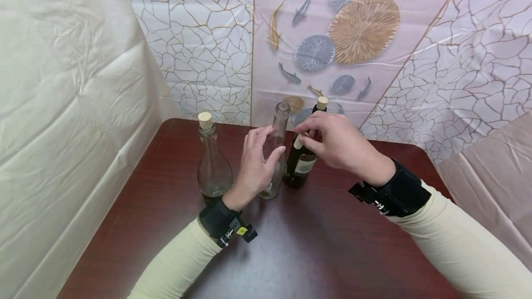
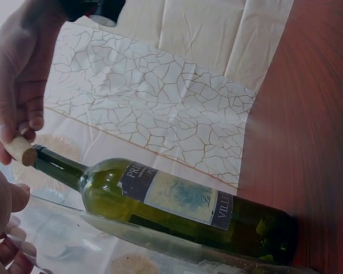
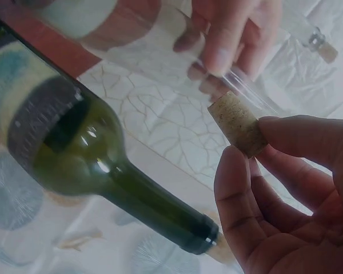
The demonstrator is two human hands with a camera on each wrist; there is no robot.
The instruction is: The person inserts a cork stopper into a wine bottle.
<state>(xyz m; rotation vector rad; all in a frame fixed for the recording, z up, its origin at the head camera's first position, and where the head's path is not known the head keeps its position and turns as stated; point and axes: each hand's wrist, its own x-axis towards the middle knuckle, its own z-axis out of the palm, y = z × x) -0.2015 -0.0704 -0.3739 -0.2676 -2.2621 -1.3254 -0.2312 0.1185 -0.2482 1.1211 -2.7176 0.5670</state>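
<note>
My right hand [image 1: 338,144] pinches a cork [image 3: 238,124] between thumb and fingertips, in front of the dark green wine bottle [image 1: 305,165]. That labelled bottle stands upright with its own cork [image 1: 322,102] in its mouth. Left of it is a clear glass bottle [image 1: 281,121], open at the top. My left hand [image 1: 254,165] loosely holds this clear bottle near its upper part, thumb on one side and fingers on the other; the right wrist view shows some fingers [image 3: 188,40] through the glass. The held cork is apart from the clear bottle's mouth.
Another clear bottle [image 1: 214,170], wide-bodied and stopped with a cork [image 1: 205,120], stands to the left, partly behind my left wrist. All the bottles are near the back edge of the dark red table [image 1: 291,243]. A patterned cloth [image 1: 208,50] hangs behind it.
</note>
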